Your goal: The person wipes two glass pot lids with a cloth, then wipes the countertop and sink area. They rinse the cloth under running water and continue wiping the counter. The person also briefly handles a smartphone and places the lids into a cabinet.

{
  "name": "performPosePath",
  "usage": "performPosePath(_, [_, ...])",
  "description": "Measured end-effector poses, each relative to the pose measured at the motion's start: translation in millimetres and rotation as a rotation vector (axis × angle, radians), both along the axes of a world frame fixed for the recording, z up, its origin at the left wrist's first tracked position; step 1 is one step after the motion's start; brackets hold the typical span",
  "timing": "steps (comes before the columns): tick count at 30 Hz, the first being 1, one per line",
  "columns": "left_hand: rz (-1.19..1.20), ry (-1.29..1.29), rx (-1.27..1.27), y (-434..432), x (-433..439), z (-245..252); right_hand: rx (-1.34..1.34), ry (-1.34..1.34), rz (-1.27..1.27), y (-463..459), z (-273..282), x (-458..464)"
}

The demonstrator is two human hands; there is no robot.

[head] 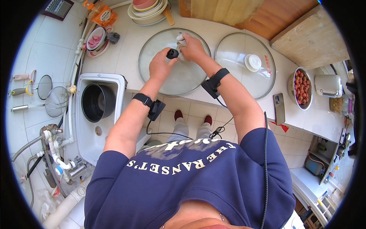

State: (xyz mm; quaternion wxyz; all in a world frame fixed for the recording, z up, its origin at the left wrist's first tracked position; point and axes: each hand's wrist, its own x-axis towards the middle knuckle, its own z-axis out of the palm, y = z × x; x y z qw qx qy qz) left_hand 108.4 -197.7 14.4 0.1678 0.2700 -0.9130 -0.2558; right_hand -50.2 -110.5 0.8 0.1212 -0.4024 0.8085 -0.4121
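A large glass pot lid with a metal rim [183,83] lies on the counter in front of me. My left hand [161,64] grips its black knob [172,53] between thumb and fingers. Bunched in my right hand [192,47] is a whitish cloth [181,43], which rests on the glass just right of the knob. A second glass lid [231,65], with a white knob [253,62] and red writing, lies to the right of the first.
At the left, a white sink [120,100] holds a black pot [104,100]. Stacked bowls [147,14], an orange pump bottle [104,17] and wooden boards [223,13] stand behind. A phone [279,108] and a metal bowl [292,88] of red fruit are at the right.
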Motion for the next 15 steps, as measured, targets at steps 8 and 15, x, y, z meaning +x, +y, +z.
performPosePath(8, [0.024,-0.033,-0.048,7.5,-4.9,7.5,0.068,0.147,-0.061,-46.8,-2.2,-18.8])
performPosePath(15, [0.018,0.017,-0.011,13.8,-4.3,4.4,0.138,0.118,0.26,8.2,1.2,-24.8])
